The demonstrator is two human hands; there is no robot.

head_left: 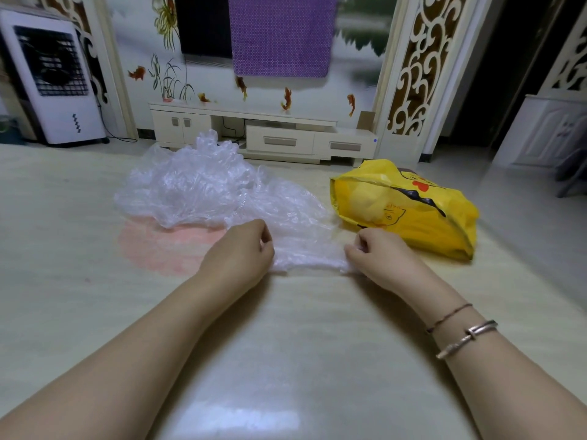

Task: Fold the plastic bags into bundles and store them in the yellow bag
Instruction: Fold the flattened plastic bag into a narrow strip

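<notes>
A clear plastic bag lies spread on the table in front of me. My left hand pinches its near left edge and my right hand pinches its near right edge, so the near edge is pulled taut between them. Behind it, to the left, sits a crumpled heap of clear plastic bags. The yellow bag with a cartoon print lies on its side at the right, its mouth open toward the left, with something pale yellow inside.
The glossy pale table has a pink round patch under the heap. Beyond the table stand a white TV cabinet, a white air cooler at far left, and a purple cloth hanging on the wall.
</notes>
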